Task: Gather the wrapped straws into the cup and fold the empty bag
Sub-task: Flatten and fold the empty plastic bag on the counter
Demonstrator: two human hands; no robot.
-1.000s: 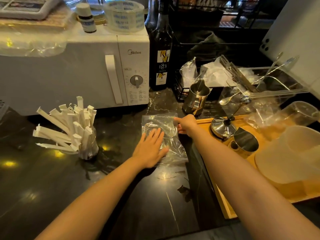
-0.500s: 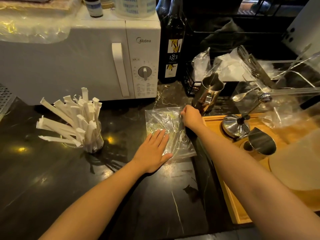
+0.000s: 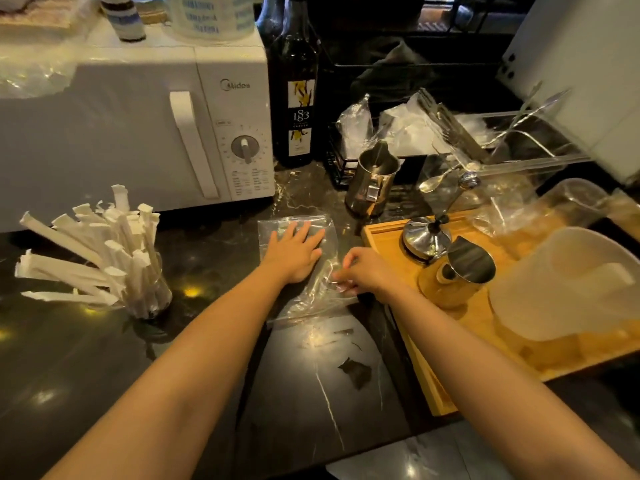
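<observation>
A clear empty plastic bag point(image 3: 313, 304) lies flat on the dark marble counter, in the middle. My left hand point(image 3: 294, 252) presses flat on its upper part, fingers spread. My right hand point(image 3: 363, 271) pinches the bag's right edge near its middle and lifts the film a little. At the left stands a clear cup point(image 3: 152, 296) packed with several white wrapped straws point(image 3: 90, 258) that fan out to the left and upward.
A white microwave point(image 3: 138, 133) stands behind the cup, a dark syrup bottle point(image 3: 299, 98) beside it. A steel milk jug point(image 3: 372, 183) sits just beyond the bag. A wooden tray point(image 3: 426, 375) at the right holds steel jugs and a frosted pitcher point(image 3: 568, 285).
My right hand has come down from the bag's far right corner to its right edge. My left hand has slid up onto the bag's upper part.
</observation>
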